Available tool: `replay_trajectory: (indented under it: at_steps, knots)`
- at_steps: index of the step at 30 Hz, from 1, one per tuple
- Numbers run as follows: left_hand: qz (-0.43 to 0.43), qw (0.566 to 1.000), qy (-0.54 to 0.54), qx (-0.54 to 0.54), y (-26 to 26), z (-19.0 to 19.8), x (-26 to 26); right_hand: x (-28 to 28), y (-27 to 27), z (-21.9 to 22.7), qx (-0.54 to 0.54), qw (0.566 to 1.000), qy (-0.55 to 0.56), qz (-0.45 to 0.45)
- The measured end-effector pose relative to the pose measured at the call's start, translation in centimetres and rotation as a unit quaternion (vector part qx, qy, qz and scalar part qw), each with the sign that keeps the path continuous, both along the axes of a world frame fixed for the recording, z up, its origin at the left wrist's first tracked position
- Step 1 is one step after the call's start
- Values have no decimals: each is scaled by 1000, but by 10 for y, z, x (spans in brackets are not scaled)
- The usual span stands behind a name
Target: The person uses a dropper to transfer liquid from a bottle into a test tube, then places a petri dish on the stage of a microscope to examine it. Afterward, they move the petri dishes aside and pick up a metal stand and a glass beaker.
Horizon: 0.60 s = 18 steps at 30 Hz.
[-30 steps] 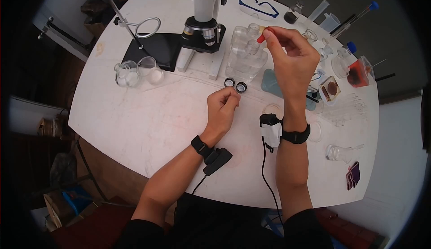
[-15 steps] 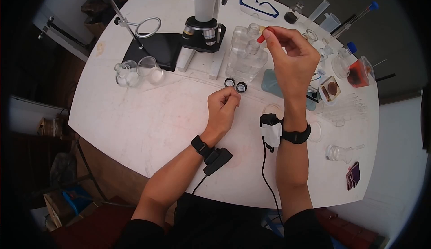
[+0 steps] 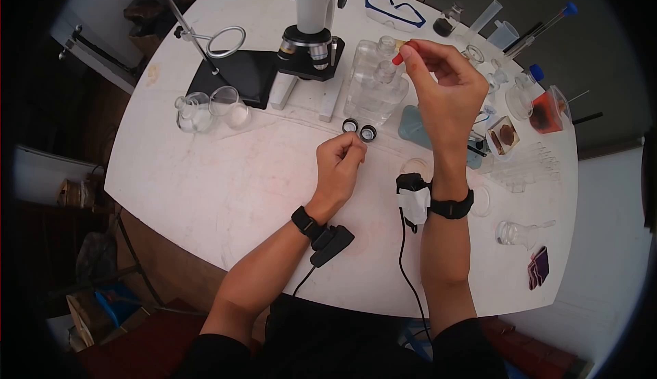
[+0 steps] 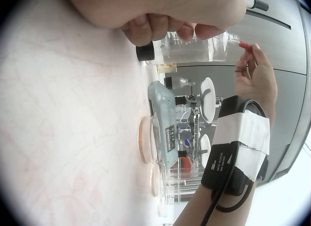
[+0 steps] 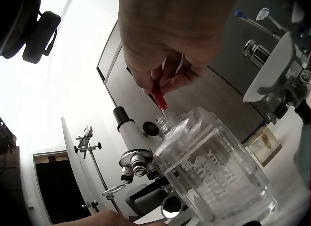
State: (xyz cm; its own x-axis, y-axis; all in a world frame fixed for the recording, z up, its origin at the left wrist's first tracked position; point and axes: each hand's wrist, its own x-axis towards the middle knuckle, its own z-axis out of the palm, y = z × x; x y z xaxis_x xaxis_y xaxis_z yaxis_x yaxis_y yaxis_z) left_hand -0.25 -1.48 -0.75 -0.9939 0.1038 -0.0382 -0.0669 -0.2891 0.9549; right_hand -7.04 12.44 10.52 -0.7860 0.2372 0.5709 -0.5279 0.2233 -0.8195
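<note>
In my right hand (image 3: 448, 85), fingertips pinch the red rubber bulb of a dropper (image 3: 397, 58). The dropper's clear tube points down into the neck of a clear bottle (image 5: 214, 172) with raised lettering and clear liquid; the right wrist view shows the red end just above the mouth. A second clear bottle (image 3: 366, 54) stands close behind it. My left hand (image 3: 337, 167) rests on the table, fingers loosely curled, with nothing seen in it. Two black bottle caps (image 3: 368, 133) lie just beyond its knuckles.
A microscope (image 3: 313, 37) stands left of the bottles, beside a ring stand (image 3: 226, 42) and glass beakers (image 3: 226, 100). To the right are a pan balance (image 4: 167, 124), a specimen block (image 3: 503, 135), test tubes (image 3: 527, 167) and a flask (image 3: 517, 232). Safety goggles (image 3: 395, 11) lie behind.
</note>
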Motion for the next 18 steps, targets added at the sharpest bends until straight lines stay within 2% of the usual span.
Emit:
replay_trajectory:
  at_steps: [18]
  knots:
    - [-4,1000,-1,1,-1,0,0,5,0,7,-2,1000,19,-16]
